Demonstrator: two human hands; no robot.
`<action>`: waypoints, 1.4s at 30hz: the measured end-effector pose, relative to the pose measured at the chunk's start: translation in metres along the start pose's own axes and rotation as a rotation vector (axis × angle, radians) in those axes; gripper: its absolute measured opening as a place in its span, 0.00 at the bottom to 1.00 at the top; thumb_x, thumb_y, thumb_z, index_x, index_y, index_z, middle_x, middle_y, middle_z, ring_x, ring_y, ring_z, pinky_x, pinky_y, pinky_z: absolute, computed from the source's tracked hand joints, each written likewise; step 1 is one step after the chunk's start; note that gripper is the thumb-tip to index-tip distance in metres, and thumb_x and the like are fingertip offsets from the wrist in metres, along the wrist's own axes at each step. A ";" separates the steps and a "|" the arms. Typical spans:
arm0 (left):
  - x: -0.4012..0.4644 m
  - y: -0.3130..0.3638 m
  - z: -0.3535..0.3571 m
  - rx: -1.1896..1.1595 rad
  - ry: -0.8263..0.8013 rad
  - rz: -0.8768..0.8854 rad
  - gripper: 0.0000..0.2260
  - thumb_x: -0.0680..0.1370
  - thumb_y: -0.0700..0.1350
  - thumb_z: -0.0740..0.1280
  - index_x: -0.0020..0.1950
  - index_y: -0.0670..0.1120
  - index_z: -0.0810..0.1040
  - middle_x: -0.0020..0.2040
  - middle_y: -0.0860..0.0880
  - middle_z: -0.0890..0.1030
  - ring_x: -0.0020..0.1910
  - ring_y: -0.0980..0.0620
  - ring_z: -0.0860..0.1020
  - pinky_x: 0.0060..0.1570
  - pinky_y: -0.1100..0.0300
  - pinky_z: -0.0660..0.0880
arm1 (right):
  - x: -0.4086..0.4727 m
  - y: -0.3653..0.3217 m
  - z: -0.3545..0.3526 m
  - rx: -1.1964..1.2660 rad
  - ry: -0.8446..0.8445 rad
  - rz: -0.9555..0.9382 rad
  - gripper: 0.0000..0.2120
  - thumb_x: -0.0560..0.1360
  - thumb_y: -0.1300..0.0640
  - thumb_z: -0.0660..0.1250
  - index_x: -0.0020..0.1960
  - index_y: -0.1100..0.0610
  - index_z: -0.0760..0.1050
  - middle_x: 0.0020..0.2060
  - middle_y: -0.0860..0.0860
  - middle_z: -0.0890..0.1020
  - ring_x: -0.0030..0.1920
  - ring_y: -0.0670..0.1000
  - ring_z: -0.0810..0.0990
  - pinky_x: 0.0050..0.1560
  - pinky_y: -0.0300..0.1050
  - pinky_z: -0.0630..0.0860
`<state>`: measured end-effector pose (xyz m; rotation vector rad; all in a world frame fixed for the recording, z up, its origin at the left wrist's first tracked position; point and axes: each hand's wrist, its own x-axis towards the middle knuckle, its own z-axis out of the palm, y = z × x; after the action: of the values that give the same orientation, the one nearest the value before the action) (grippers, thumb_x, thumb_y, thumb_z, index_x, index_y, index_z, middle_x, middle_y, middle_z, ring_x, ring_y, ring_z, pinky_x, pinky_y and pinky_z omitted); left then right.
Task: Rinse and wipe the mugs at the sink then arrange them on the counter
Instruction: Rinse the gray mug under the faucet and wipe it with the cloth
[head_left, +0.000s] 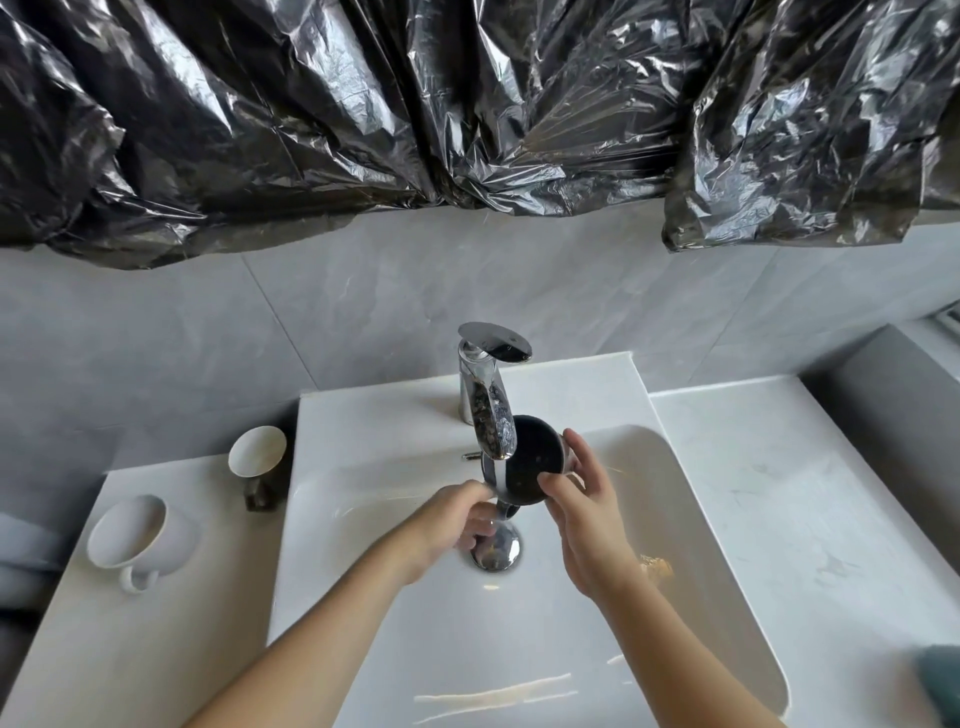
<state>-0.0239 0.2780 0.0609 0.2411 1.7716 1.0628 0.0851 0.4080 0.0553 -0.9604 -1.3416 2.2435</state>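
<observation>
Our right hand (582, 514) grips the dark mug (535, 460) at its base, and our left hand (457, 519) closes on its far side under the tap.

We hold the dark mug over the sink (727, 545), tipped on its side, base toward us and to the right, mouth away to the left beneath the faucet (485, 395), above the drain (496, 551). The left hand sits nearer the water stream and the mouth, so we judge it will do the rubbing. Two mugs wait on the left counter (104, 649), well apart from the sink: a white mug (140, 535) and a dark-bodied mug (258, 457) behind it.
</observation>
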 end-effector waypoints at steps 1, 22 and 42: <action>0.000 0.000 0.005 -0.008 0.000 0.022 0.19 0.72 0.56 0.61 0.55 0.47 0.81 0.52 0.50 0.85 0.53 0.50 0.82 0.57 0.57 0.74 | 0.000 0.001 -0.001 -0.010 -0.002 0.007 0.34 0.66 0.61 0.70 0.71 0.50 0.70 0.47 0.51 0.82 0.50 0.48 0.82 0.57 0.43 0.75; 0.005 -0.005 -0.001 0.259 0.000 0.120 0.12 0.76 0.41 0.59 0.50 0.46 0.81 0.43 0.41 0.85 0.41 0.42 0.85 0.48 0.45 0.82 | -0.007 -0.036 -0.003 -0.701 -0.128 0.544 0.11 0.79 0.46 0.63 0.49 0.54 0.77 0.44 0.55 0.82 0.43 0.56 0.82 0.49 0.56 0.82; 0.004 -0.008 0.002 0.163 -0.015 -0.029 0.12 0.76 0.34 0.54 0.44 0.40 0.77 0.35 0.39 0.81 0.28 0.47 0.78 0.27 0.58 0.77 | -0.002 0.007 -0.019 -0.385 -0.138 0.381 0.25 0.77 0.39 0.64 0.61 0.57 0.78 0.55 0.60 0.84 0.54 0.58 0.84 0.53 0.53 0.78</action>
<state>-0.0214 0.2762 0.0521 0.3218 1.8449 0.8943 0.1004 0.4151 0.0445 -1.3043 -1.8313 2.4053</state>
